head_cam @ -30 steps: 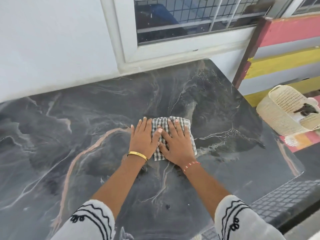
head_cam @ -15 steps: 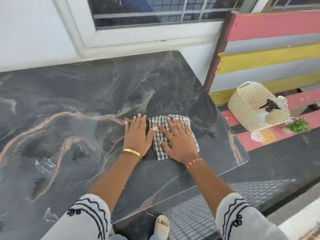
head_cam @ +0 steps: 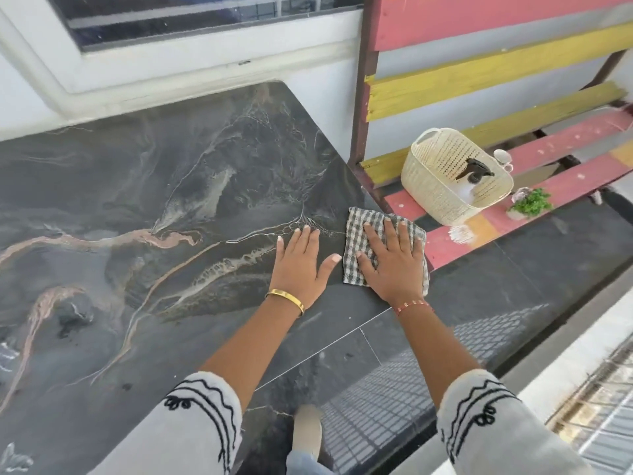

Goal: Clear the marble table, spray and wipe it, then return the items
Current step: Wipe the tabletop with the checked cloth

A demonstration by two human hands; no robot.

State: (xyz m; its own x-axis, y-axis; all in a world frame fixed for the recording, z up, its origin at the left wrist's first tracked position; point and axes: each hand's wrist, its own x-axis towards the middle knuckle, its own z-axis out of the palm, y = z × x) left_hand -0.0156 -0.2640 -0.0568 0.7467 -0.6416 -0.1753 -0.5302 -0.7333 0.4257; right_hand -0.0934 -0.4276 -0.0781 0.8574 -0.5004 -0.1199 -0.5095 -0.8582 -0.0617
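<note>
Both hands lie flat, palms down, on the dark marble worktop (head_cam: 137,186), forearms reaching forward from white sleeves with black embroidery. The left hand (head_cam: 301,265) rests bare on the stone, fingers straight and together, thumb spread toward the cloth, a gold bangle (head_cam: 286,299) on its wrist. The right hand (head_cam: 394,262) presses straight, slightly spread fingers on the checked cloth (head_cam: 356,234), which lies at the worktop's right edge, its far corner hanging just over it. A red thread bracelet (head_cam: 412,306) circles that wrist. Beyond the edge, a cream basket (head_cam: 435,180) holding a spray bottle (head_cam: 474,171) stands on the striped bench (head_cam: 565,145), beside a small green plant (head_cam: 531,202).
</note>
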